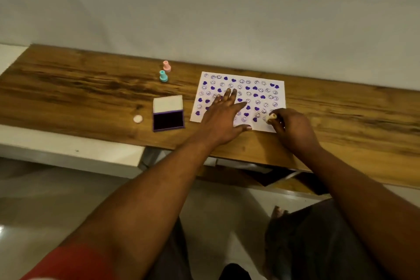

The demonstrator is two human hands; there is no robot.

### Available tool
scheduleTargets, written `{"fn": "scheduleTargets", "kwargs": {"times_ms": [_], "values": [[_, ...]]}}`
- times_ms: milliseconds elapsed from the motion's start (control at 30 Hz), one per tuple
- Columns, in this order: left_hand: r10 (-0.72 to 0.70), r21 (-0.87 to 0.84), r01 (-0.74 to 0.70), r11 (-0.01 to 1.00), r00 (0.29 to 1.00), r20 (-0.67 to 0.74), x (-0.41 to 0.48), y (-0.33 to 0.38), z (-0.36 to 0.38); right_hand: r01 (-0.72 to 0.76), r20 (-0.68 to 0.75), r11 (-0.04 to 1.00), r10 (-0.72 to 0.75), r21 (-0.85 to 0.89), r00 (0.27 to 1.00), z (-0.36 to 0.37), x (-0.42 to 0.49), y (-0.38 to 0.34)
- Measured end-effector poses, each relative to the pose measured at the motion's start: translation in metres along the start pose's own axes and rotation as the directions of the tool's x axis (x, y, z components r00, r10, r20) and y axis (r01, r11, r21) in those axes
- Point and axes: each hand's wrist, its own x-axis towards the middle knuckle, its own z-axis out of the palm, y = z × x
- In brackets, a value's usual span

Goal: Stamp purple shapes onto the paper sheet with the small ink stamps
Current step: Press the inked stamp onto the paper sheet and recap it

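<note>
A white paper sheet (276, 88) lies on the wooden table (91, 93), covered with several purple hearts and smiley faces. My left hand (223, 113) lies flat on the sheet with its fingers spread, pressing it down. My right hand (289, 125) pinches a small cream stamp (271, 118) at the sheet's near right corner, the stamp tilted with its face down on the paper. An open purple ink pad (168, 120) sits left of the sheet, its white lid (168, 103) folded back.
A pink stamp (166, 66) and a teal stamp (163, 76) stand upright behind the ink pad. A small round pink cap (138, 118) lies left of the pad. The table's near edge runs just below my wrists; a pale wall stands behind.
</note>
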Motion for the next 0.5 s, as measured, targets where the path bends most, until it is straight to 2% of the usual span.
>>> {"fn": "scheduleTargets", "kwargs": {"times_ms": [200, 500], "values": [[0.013, -0.022, -0.012, 1.000, 0.999, 0.043, 0.023, 0.026, 0.030, 0.021, 0.017, 0.999, -0.020, -0.031, 1.000, 0.004, 0.006, 0.009], [-0.024, -0.125, 0.028, 0.992, 0.999, 0.033, 0.027, 0.021, 0.051, 0.083, 0.057, 0.995, -0.080, -0.051, 0.995, 0.010, 0.011, 0.005]]}}
